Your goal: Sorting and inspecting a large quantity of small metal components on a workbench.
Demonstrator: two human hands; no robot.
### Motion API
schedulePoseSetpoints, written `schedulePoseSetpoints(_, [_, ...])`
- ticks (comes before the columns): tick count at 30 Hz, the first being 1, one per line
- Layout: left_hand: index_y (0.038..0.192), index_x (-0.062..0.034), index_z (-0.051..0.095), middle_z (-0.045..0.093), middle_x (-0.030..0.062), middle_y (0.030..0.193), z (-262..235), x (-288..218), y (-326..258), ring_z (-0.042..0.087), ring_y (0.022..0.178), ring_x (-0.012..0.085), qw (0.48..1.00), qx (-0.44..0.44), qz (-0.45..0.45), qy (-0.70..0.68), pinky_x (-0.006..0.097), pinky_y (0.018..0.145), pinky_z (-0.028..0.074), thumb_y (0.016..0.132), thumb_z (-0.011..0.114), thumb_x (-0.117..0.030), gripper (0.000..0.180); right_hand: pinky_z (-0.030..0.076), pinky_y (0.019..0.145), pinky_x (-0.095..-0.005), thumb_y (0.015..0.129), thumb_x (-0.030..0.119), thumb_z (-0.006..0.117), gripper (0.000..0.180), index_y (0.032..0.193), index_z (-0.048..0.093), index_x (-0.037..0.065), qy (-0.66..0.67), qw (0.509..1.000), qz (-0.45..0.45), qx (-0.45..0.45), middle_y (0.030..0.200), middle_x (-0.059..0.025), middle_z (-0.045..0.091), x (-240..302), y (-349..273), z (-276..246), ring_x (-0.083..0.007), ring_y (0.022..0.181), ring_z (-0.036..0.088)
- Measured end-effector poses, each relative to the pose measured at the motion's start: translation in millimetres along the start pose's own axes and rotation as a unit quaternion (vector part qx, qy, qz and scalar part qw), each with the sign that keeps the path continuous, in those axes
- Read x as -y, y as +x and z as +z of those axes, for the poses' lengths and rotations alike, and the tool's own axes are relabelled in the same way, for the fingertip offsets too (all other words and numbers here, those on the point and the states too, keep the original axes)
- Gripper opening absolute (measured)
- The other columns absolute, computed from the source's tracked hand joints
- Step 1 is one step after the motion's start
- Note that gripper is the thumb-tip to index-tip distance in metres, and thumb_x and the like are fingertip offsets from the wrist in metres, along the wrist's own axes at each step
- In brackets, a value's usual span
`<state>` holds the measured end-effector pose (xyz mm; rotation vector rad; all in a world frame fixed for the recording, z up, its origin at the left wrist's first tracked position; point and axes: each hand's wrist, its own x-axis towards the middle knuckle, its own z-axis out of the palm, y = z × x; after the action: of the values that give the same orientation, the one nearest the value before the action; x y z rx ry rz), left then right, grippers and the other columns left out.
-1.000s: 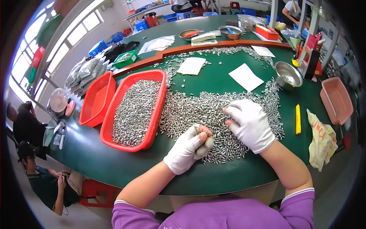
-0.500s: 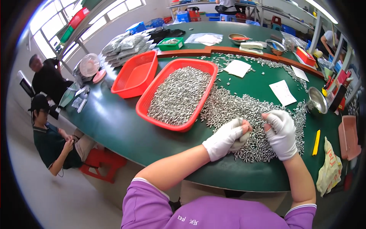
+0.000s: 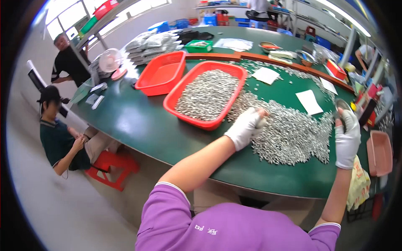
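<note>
1. Left hand (image 3: 246,127), in a white glove, is clenched in a grip on a few small silvery metal pieces at the edge of the loose pile (image 3: 293,134) on the green counter (image 3: 138,121).
2. Right hand (image 3: 346,136), gloved, reaches toward a small steel bowl (image 3: 341,104); whether it grasps anything I cannot tell.
3. The long red plastic tray (image 3: 197,119) looks well filled; a large heap remains on the counter.

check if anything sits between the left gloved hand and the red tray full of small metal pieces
Nothing visible does. The left white-gloved hand rests closed on the loose pile of small silvery metal pieces, just right of the full red plastic tray. Only scattered pieces on the green table lie in the short gap.
</note>
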<state>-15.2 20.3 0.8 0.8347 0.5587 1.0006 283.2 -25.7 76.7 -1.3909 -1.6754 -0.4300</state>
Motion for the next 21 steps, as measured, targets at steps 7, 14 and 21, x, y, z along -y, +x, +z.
schedulePoseSetpoints(7, [0.101, -0.0092, 0.051, 0.035, -0.0066, 0.063, 33, -30, -36, 0.028, 0.048, 0.0026, 0.988, -0.082, -0.001, 0.133, 0.02, 0.044, 0.022, 0.094, 0.055, -0.028, 0.02, 0.05, 0.078, -0.0334, 0.085, 0.016, 0.064, 0.026, 0.109, 0.065, 0.006, -0.119, 0.972, 0.19, 0.075, 0.098, -0.0111, 0.065, -79, -41, -76, -0.0234, 0.086, 0.065])
schedulePoseSetpoints(14, [0.096, -0.0066, 0.053, 0.049, 0.0012, 0.07, -11, -10, -103, 0.048, 0.061, 0.0103, 0.858, -0.158, 0.105, 0.478, 0.024, 0.055, 0.04, 0.094, 0.053, -0.011, 0.005, 0.049, 0.083, -0.0354, 0.085, 0.031, 0.064, 0.04, 0.115, 0.062, 0.006, -0.188, 0.912, 0.287, 0.225, 0.102, -0.0144, 0.065, -71, -53, -55, -0.0284, 0.091, 0.064])
schedulePoseSetpoints(21, [0.087, -0.0106, 0.052, 0.061, 0.0129, 0.074, 2, 9, -116, 0.061, 0.067, 0.0357, 0.524, -0.122, 0.124, 0.833, 0.045, 0.059, 0.048, 0.088, 0.054, -0.017, 0.007, 0.047, 0.09, -0.0423, 0.079, 0.026, 0.061, 0.048, 0.122, 0.056, 0.006, -0.261, 0.882, 0.298, 0.253, 0.113, -0.0203, 0.062, -145, -74, -33, -0.0359, 0.104, 0.06])
